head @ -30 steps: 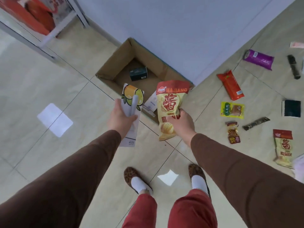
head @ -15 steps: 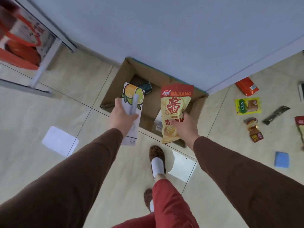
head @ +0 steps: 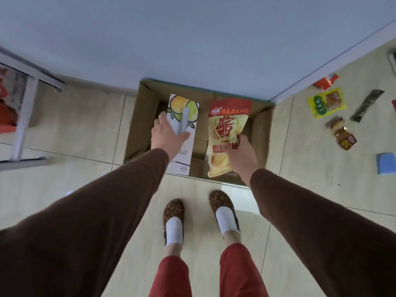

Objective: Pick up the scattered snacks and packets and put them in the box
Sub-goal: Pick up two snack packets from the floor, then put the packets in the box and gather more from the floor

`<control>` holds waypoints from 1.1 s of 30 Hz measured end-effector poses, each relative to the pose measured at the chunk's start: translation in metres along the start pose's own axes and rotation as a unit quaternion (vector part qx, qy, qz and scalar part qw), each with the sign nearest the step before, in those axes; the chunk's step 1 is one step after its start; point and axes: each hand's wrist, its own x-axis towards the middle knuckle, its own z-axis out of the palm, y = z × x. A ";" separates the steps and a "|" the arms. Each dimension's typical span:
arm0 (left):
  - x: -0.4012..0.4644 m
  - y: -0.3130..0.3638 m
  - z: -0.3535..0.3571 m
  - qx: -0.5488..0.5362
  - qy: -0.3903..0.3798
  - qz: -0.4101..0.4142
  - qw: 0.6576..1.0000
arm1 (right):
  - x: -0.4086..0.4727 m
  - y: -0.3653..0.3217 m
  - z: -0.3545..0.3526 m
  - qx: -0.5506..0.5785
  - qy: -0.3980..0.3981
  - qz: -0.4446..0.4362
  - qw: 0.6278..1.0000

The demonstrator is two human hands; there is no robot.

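Now both packets hung over the box (head: pixel 260 133) at twelve o'clock: left hand (head: pixel 166 135) clamped on the fruit card (head: pixel 182 133), right hand (head: pixel 241 151) gripping the chip bag (head: pixel 225 129). Releasing them seemed next.

The held packets hide most of the box (head: pixel 143 108) floor.

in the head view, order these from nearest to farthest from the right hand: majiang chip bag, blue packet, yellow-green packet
1. MAJIANG chip bag: gripped in the right hand, over the box.
2. Blue packet: on the floor, far right.
3. Yellow-green packet: on the floor, upper right near the wall; close to the blue one in distance, hard to separate.
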 end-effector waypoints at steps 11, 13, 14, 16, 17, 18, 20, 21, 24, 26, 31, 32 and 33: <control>-0.011 0.012 -0.001 0.215 -0.042 0.219 0.951 | -0.025 0.010 -0.012 -0.211 0.057 -0.112 0.969; -0.023 0.024 -0.003 0.234 -0.048 0.254 0.937 | -0.038 0.012 -0.024 -0.221 0.073 -0.134 0.963; -0.030 0.032 -0.004 0.242 -0.053 0.271 0.930 | -0.046 0.014 -0.032 -0.221 0.078 -0.138 0.962; -0.045 0.050 -0.004 0.259 -0.063 0.307 0.913 | -0.060 0.020 -0.050 -0.221 0.096 -0.141 0.960; -0.052 0.060 -0.003 0.269 -0.069 0.325 0.904 | -0.067 0.026 -0.062 -0.227 0.107 -0.143 0.958; -0.060 0.071 0.000 0.278 -0.075 0.343 0.894 | -0.074 0.032 -0.074 -0.236 0.115 -0.141 0.955; -0.078 0.094 0.008 0.297 -0.084 0.372 0.876 | -0.087 0.047 -0.100 -0.249 0.129 -0.140 0.950; -0.087 0.105 0.013 0.305 -0.085 0.386 0.867 | -0.092 0.056 -0.113 -0.248 0.136 -0.138 0.949; -0.119 0.139 0.037 0.319 -0.093 0.421 0.844 | -0.109 0.088 -0.151 -0.235 0.152 -0.124 0.952; -0.141 0.160 0.058 0.325 -0.105 0.435 0.833 | -0.118 0.113 -0.176 -0.223 0.163 -0.112 0.955; -0.207 0.217 0.131 0.356 -0.119 0.463 0.803 | -0.138 0.192 -0.245 -0.192 0.178 -0.081 0.962; -0.220 0.229 0.147 0.355 -0.127 0.462 0.802 | -0.142 0.209 -0.260 -0.187 0.178 -0.076 0.963; -0.234 0.241 0.165 0.355 -0.135 0.462 0.802 | -0.145 0.226 -0.275 -0.182 0.178 -0.071 0.965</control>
